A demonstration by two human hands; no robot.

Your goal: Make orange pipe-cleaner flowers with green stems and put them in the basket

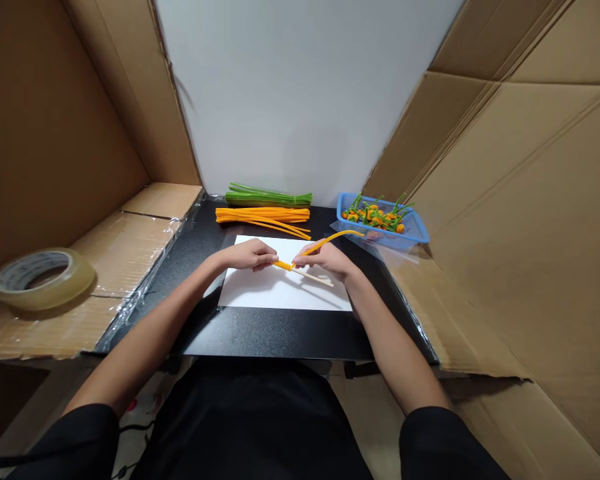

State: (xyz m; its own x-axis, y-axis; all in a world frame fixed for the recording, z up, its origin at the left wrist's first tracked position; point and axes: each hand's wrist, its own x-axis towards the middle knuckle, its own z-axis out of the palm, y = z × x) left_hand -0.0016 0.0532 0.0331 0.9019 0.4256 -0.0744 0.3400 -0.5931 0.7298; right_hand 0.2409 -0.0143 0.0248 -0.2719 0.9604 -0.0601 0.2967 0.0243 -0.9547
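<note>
Over a white sheet (280, 293) on the black table, both hands hold parts of one piece of work. My left hand (254, 255) pinches the left end of an orange coil (283, 265), wound around a thin pale stick (314, 276). The stick sticks out of the coil toward the lower right. My right hand (325, 259) is closed on the orange fuzzy stem (343, 234), close to the coil's right end. The stem's free end curves up and to the right above that hand. The stick's left end is hidden by my left fingers.
Behind the sheet lie a bundle of orange stems (263, 215) and a green bundle (267, 195). A blue basket (417, 230) at the back right holds small orange-and-green pieces. A tape roll (75, 280) rests on cardboard at left. Cardboard walls flank the black table (275, 333).
</note>
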